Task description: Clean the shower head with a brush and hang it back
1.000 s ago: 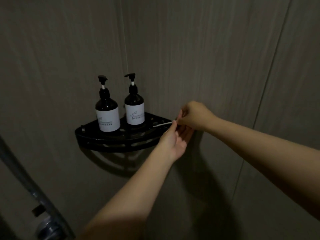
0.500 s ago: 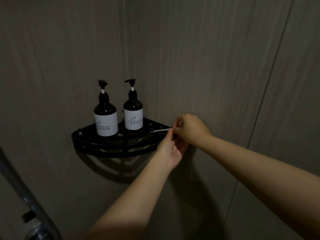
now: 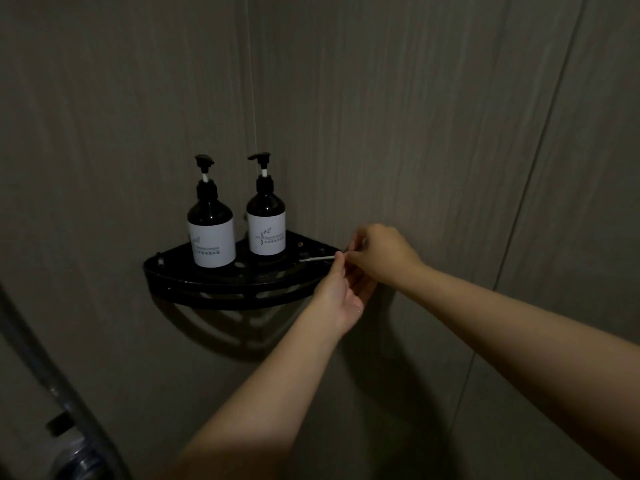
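Observation:
A thin white brush [image 3: 317, 259] lies with its tip on the right end of a black corner shelf [image 3: 221, 289]. My right hand [image 3: 382, 252] pinches its near end at the shelf's right tip. Just below, my left hand [image 3: 341, 292] has its fingertips touching the same end of the brush. The shower head is not in view; only a grey hose [image 3: 52, 386] and a dark fitting [image 3: 79, 462] show at the lower left.
Two dark pump bottles with white labels stand on the shelf, one at left [image 3: 210, 230] and one at right [image 3: 266, 220]. Grey tiled walls meet in a corner behind the shelf. The light is dim.
The view has shifted, so the shelf and both hands sit lower in frame. Both hands stay at the brush's end by the shelf's right tip.

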Demonstrator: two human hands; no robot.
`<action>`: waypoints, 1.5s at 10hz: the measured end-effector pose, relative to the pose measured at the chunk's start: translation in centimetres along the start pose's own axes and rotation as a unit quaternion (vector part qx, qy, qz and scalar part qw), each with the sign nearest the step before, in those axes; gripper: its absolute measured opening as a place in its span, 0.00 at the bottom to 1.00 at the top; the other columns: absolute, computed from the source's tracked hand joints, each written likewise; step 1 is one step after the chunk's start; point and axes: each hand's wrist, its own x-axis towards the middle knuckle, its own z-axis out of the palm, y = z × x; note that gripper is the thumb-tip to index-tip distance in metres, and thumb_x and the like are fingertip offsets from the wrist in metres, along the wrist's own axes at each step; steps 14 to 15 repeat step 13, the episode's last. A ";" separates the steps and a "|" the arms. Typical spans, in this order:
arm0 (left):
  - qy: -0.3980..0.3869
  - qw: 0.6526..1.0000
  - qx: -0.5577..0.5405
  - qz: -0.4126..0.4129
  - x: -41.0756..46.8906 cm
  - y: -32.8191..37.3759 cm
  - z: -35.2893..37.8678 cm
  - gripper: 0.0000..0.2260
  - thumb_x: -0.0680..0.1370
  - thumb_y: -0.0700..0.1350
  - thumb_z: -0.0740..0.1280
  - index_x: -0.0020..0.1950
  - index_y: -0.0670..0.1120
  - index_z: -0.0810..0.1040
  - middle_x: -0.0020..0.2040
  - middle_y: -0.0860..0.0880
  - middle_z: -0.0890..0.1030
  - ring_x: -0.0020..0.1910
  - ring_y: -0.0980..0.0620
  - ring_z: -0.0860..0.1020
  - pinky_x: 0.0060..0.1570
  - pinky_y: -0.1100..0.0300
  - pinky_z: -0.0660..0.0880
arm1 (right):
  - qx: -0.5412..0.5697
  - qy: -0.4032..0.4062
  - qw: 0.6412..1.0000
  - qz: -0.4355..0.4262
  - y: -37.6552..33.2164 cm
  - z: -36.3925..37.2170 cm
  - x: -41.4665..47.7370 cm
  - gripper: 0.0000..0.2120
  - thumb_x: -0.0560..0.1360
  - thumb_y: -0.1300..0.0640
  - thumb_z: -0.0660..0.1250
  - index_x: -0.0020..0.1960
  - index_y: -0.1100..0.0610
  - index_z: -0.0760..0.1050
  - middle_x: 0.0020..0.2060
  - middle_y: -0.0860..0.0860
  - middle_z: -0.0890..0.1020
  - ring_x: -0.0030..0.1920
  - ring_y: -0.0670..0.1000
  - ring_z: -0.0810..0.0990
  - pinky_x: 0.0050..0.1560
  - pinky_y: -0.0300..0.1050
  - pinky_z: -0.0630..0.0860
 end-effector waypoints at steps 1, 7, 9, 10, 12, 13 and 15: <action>-0.001 1.000 0.005 -0.002 -0.3 0.1 0.1 0.18 0.81 0.52 0.56 0.66 0.47 0.74 0.64 0.42 0.76 0.63 0.45 0.75 0.58 0.54 0.72 | 0.011 -0.003 1.000 0.001 0.0 -0.1 0.0 0.04 0.75 0.54 0.67 0.44 0.55 0.75 0.40 0.53 0.79 0.41 0.52 0.79 0.37 0.42 0.72; 0.013 1.000 0.001 0.003 -0.7 -0.1 0.3 0.16 0.81 0.51 0.57 0.65 0.46 0.74 0.63 0.42 0.77 0.57 0.46 0.76 0.57 0.54 0.73 | 0.026 -0.016 1.000 0.006 0.2 -0.3 -0.6 0.06 0.76 0.54 0.65 0.43 0.56 0.75 0.38 0.53 0.79 0.41 0.53 0.78 0.38 0.41 0.69; -0.003 1.000 0.001 -0.003 -1.1 -0.3 0.4 0.18 0.81 0.52 0.57 0.65 0.45 0.74 0.62 0.41 0.78 0.61 0.45 0.75 0.58 0.54 0.73 | 0.044 -0.013 0.999 0.024 0.4 -0.7 -0.9 0.08 0.76 0.52 0.65 0.44 0.57 0.75 0.41 0.55 0.81 0.43 0.54 0.80 0.39 0.44 0.74; -0.034 0.999 0.007 -0.021 -1.6 -0.4 0.5 0.22 0.80 0.55 0.58 0.64 0.40 0.72 0.63 0.39 0.76 0.64 0.43 0.74 0.62 0.53 0.72 | 0.067 -0.017 0.996 0.052 0.7 -1.3 -1.4 0.13 0.75 0.46 0.66 0.41 0.56 0.74 0.37 0.53 0.80 0.38 0.51 0.79 0.37 0.43 0.73; -0.094 0.991 0.055 -0.074 -3.1 -1.2 -0.2 0.33 0.77 0.61 0.59 0.67 0.34 0.68 0.66 0.36 0.74 0.65 0.40 0.73 0.61 0.50 0.72 | 0.179 -0.028 0.975 0.131 1.7 -2.6 -4.5 0.19 0.74 0.40 0.64 0.45 0.57 0.72 0.38 0.53 0.79 0.39 0.51 0.78 0.40 0.45 0.74; -0.143 0.977 0.113 -0.107 -4.4 -1.8 -1.1 0.36 0.73 0.63 0.61 0.70 0.37 0.65 0.66 0.39 0.75 0.66 0.42 0.73 0.69 0.47 0.65 | 0.256 -0.023 0.955 0.150 2.2 -2.7 -6.8 0.20 0.75 0.39 0.62 0.46 0.57 0.74 0.38 0.54 0.80 0.39 0.52 0.79 0.46 0.48 0.77; -0.143 0.977 0.113 -0.107 -4.4 -1.8 -1.1 0.36 0.73 0.63 0.61 0.70 0.37 0.65 0.66 0.39 0.75 0.66 0.42 0.73 0.69 0.47 0.65 | 0.256 -0.023 0.955 0.150 2.2 -2.7 -6.8 0.20 0.75 0.39 0.62 0.46 0.57 0.74 0.38 0.54 0.80 0.39 0.52 0.79 0.46 0.48 0.77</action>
